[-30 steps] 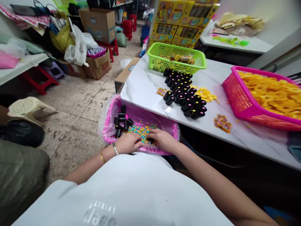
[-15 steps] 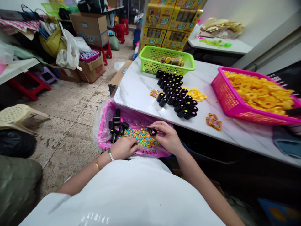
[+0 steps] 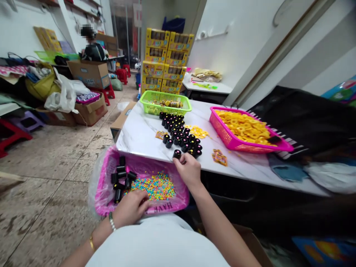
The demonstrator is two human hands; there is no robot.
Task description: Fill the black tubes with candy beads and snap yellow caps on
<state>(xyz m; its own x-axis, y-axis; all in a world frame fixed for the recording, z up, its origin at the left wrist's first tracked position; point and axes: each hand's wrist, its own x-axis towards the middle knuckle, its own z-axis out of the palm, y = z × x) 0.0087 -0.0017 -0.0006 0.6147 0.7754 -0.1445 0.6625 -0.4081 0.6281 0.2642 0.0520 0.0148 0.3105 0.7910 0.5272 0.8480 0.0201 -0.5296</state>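
Note:
My right hand (image 3: 189, 171) pinches a small black cylindrical cup (image 3: 177, 154) with a pink dot in its top. It is at the table's near edge, beside a group of similar black cups (image 3: 178, 134) standing upright, showing pink or yellow dots. Over the front of the pink basket (image 3: 99, 193) is my left hand (image 3: 130, 209), its fingers bent, the thumb apart from them. Its fingertips are by the small multicoloured candy balls (image 3: 155, 185); nothing shows between them. Several black cups (image 3: 121, 174) lie tumbled at the basket's left side, on a clear plastic liner.
On the white table (image 3: 139, 139) are a green basket (image 3: 147, 108), yellow rings (image 3: 197, 132), orange packets (image 3: 219, 157) and a pink basket of yellow rings (image 3: 222, 134). Yellow boxes (image 3: 164, 63) are stacked behind. A person (image 3: 93, 50) is in the far left background.
My right hand has carried the black cup from above the candy balls to the table edge by the other cups. My left hand stays low at the basket. The camera view has tilted up.

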